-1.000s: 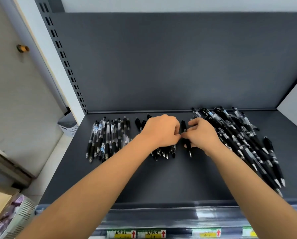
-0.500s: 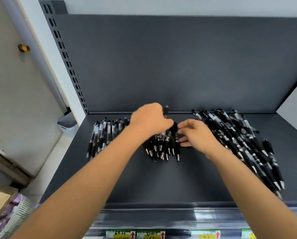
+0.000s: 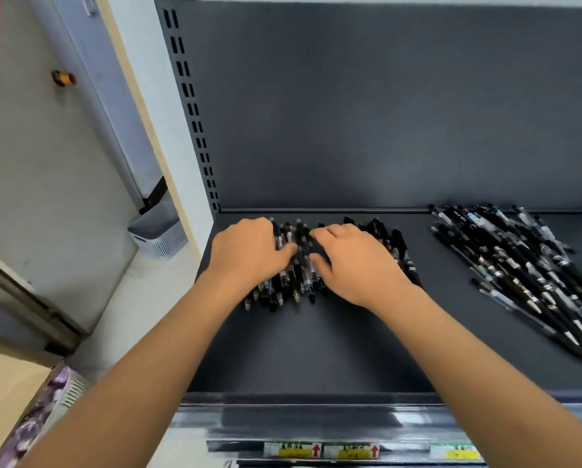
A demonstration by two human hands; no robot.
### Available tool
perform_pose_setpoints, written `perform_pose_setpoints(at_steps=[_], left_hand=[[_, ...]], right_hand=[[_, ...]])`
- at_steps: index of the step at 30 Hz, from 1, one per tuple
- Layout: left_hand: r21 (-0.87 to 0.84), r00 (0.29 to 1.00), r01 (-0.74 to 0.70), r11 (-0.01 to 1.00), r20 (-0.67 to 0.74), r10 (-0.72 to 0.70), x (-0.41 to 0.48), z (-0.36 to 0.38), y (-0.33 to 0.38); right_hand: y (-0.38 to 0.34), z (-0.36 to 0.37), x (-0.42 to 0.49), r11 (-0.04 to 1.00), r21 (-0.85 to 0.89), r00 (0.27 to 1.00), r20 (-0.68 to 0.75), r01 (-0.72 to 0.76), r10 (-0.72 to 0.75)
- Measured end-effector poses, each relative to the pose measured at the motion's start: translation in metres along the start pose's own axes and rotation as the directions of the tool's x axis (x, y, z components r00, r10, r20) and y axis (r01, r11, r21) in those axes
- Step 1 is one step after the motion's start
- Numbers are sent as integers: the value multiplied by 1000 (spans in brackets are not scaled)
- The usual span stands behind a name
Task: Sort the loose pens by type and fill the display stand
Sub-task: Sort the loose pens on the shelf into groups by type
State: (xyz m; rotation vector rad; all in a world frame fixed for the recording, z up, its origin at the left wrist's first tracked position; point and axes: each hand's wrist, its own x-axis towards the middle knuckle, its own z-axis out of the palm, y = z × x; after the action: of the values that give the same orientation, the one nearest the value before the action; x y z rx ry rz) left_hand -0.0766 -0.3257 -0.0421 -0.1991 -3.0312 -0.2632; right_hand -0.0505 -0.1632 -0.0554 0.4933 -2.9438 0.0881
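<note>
Two groups of black pens lie on the dark grey shelf (image 3: 316, 349). My left hand (image 3: 249, 255) lies over the left row of pens (image 3: 284, 285), fingers curled down over their far ends and thumb pointing right. My right hand (image 3: 353, 265) comes in from the right, with forefinger and thumb on either side of a few pens in the same row. More black pens (image 3: 401, 255) show just right of my right hand. A large loose pile of pens (image 3: 526, 275) is spread across the right side of the shelf.
The grey back panel (image 3: 367, 113) rises behind the shelf. Along the front edge runs a clear price rail (image 3: 316, 420) with yellow labels. A slotted upright (image 3: 195, 130) bounds the left side, with a grey bin (image 3: 158, 236) on the floor beyond it.
Both hands have moved left from the middle bunch to the left row of pens. My view has turned left, so the loose pile now sits at the right edge.
</note>
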Motion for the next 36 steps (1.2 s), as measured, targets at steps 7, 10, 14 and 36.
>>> perform_pose_setpoints(at_steps=[7,10,14,36], left_hand=[[88,944,-292,952,-134,302,5,-3,21],[114,898,-387,915,-177,402,4,-7,57],[103,840,-495,863,-196,506,-2,-9,121],[-25,994,-43,999,102,46,-19,66,402]], right_hand=[[10,-12,-15,994,-49,994,-38,-101,99],[38,-24,-35,978,-68,980,-59,-195,191],[87,-49,-71,944,-34,941,-98,-329,324],[317,-40,-181,693,486,847,301,-532,439]])
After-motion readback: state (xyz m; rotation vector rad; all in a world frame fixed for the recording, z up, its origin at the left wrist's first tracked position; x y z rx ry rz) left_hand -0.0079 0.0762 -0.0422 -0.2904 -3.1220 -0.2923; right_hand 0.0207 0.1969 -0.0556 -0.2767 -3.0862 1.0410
